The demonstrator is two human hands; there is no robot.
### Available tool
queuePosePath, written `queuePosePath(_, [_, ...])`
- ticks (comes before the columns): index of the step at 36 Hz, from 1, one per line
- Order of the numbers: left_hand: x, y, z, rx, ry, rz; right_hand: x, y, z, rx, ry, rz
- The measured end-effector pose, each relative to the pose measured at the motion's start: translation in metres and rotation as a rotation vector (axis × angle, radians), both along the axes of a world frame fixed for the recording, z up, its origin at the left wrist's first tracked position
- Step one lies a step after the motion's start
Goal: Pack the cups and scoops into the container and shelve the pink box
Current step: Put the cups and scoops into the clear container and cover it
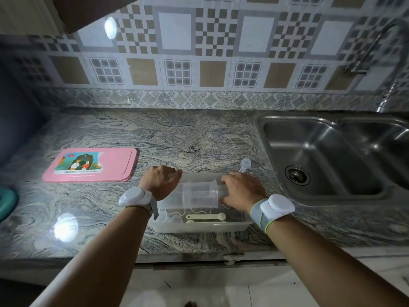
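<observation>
Both hands, left (161, 180), right (241, 191), grip nested clear cups (194, 196) over container (199, 227) — cream scoops (205, 216) inside.

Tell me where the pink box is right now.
The pink box lies flat on the marble counter, left side of the head view, apart from the clear container to its right.

See-through plastic cups (194, 194) held between left hand (160, 180) and right hand (241, 191), faint ribbed lines; clear rectangular plastic container (199, 227) under both hands, cream plastic scoops (207, 216) inside; clear plastic scoop (244, 165) just beyond right hand. Flat pink rectangular box (93, 165) left of left hand, cartoon label in teal, orange, white. Stone countertop (177, 138) grey-beige with dark swirls. White wrist devices (132, 197) on grey straps, right strap edged lime. Steel sink (321, 156) right of right hand, silver-grey. Wall tiles (210, 41) beyond hands: brown, grey, white checks and grids
</observation>
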State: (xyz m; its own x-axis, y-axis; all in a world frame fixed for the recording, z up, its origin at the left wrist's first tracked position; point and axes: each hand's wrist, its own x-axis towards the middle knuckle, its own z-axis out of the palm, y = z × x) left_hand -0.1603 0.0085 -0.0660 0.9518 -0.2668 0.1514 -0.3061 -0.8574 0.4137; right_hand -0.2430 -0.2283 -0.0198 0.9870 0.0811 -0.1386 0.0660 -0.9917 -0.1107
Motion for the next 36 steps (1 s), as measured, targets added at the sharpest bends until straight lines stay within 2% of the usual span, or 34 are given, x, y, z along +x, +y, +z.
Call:
queuePosePath(9, [0.001, 0.0, 0.001, 0.009, 0.008, -0.006, 0.001, 0.005, -0.01, 0.078, -0.07, -0.004])
queuePosePath(19, [0.001, 0.001, -0.001, 0.007, -0.008, 0.006, -0.002, -0.006, -0.003, 0.141, -0.057, 0.009])
queuePosePath(28, [-0.001, 0.0, 0.002, -0.021, 0.014, 0.005, -0.005, -0.02, 0.004, 0.083, -0.023, -0.022])
queuePosePath(36, [-0.002, 0.0, 0.004, -0.038, 0.033, -0.001, -0.003, -0.002, -0.005, 0.11, -0.064, -0.046])
